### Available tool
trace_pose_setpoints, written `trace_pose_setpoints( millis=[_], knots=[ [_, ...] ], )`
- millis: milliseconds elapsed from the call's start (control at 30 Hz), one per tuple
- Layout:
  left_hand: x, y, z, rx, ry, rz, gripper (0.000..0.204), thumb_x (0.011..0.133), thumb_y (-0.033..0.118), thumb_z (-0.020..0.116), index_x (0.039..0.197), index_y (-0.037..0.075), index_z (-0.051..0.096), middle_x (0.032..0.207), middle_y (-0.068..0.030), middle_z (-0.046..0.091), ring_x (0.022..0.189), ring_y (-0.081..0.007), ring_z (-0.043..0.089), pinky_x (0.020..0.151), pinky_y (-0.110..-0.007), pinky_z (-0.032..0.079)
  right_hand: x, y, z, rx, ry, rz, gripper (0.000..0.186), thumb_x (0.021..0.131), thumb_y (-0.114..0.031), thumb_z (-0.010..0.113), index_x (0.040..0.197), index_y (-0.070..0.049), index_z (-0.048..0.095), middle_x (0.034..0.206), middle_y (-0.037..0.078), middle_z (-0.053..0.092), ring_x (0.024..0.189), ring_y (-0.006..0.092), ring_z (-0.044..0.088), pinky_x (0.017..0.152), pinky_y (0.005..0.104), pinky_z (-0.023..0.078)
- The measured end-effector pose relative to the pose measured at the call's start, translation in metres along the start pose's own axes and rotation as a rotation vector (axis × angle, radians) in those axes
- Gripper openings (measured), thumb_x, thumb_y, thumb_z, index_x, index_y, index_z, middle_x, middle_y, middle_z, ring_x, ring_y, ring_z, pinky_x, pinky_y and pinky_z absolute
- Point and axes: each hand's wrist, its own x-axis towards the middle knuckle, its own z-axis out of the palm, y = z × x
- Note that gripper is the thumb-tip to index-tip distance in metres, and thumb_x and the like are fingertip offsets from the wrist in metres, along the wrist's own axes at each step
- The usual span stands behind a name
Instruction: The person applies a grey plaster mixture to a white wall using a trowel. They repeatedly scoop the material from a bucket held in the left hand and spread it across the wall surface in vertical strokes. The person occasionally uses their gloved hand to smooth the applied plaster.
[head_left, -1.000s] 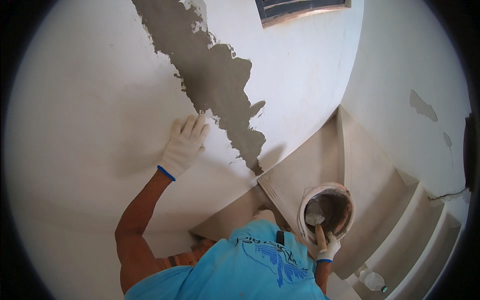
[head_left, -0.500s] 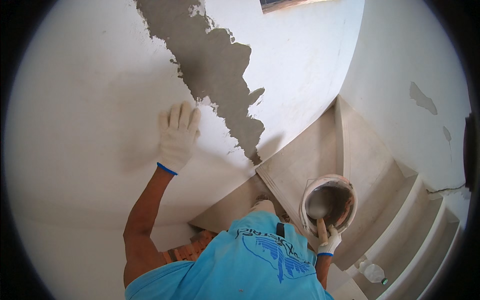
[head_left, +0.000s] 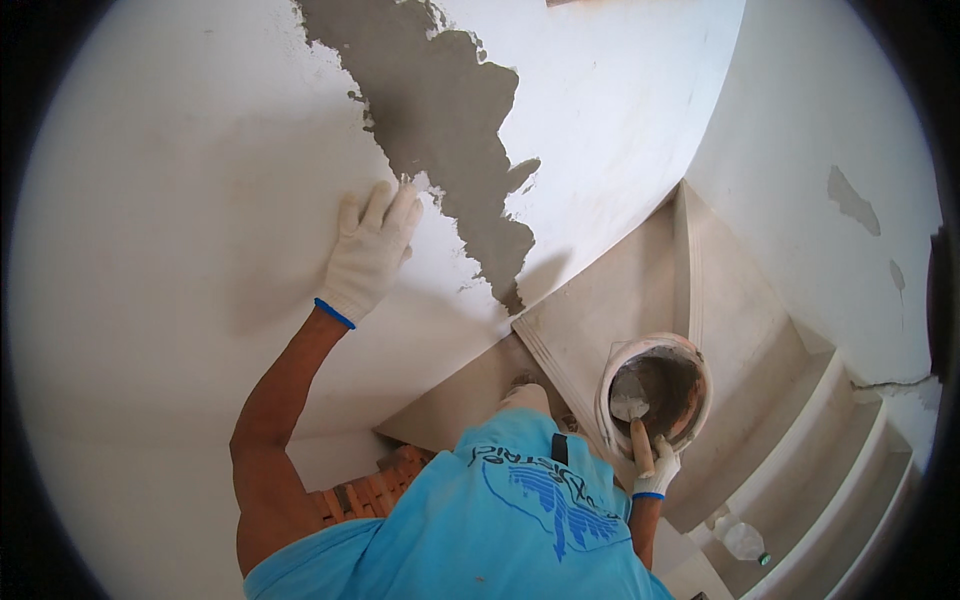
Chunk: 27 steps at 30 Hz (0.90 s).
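My left hand, in a white knit glove with a blue cuff, is open with fingers spread against the white wall. Its fingertips reach the ragged left edge of a long grey mortar patch. Low on the right, my gloved right hand is closed round the wooden handle of a trowel. The trowel's blade dips into a round, mortar-smeared bucket, whose inside is dark and wet-looking. Part of the right hand's grip is hidden behind the handle and the bucket rim.
Pale stairs curve down the right side, and the bucket is over a step. A clear plastic bottle lies on a lower step. Reddish bricks show behind my blue shirt. The right wall has chipped spots and a crack.
My left hand has slid a little up and right along the wall, to the patch's edge. The trowel blade inside the bucket shows more clearly. The view has shifted slightly.
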Motion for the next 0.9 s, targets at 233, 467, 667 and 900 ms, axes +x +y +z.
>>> trace_pose_setpoints(
  millis=[233,467,667,900],
  knots=[
    [-0.014,0.009,0.032,0.106,-0.101,0.193,0.054,0.086,0.022,0.068,0.137,0.005,0.058,0.148,-0.0099,0.049,0.138,-0.0300,0.042,0.113,-0.053,0.033,0.002,0.005,0.004,0.014,-0.046,0.024,0.026,0.094,-0.008,0.062,0.116,0.005,0.066,0.105,0.012,0.071,0.085,0.0217,0.071,0.072,0.0357,0.061],
    [-0.033,0.022,0.081,0.025,-0.077,0.381,0.049,0.090,0.021,0.062,0.135,0.002,0.060,0.145,-0.0184,0.055,0.143,-0.0351,0.044,0.120,-0.057,0.029,0.008,0.008,-0.011,-0.023,-0.038,0.076,0.034,0.090,-0.005,0.065,0.123,0.005,0.065,0.110,0.012,0.070,0.090,0.0221,0.070,0.080,0.0355,0.059],
    [-0.013,0.069,0.070,-0.126,-0.124,0.310,0.054,0.089,0.024,0.067,0.137,0.002,0.059,0.149,-0.0216,0.050,0.145,-0.0392,0.040,0.121,-0.061,0.027,-0.001,-0.004,-0.007,0.016,-0.017,0.090,0.030,0.090,-0.006,0.065,0.119,0.004,0.066,0.107,0.011,0.070,0.088,0.0209,0.070,0.076,0.0345,0.058],
    [0.051,0.126,0.089,-0.114,-0.087,0.215,0.074,0.087,0.037,0.077,0.148,0.002,0.052,0.154,-0.0225,0.045,0.150,-0.0387,0.034,0.124,-0.061,0.022,0.001,0.001,-0.010,0.015,-0.021,0.059,0.031,0.091,-0.007,0.065,0.120,0.005,0.066,0.107,0.011,0.071,0.089,0.0208,0.070,0.077,0.0342,0.058]
  ],
)
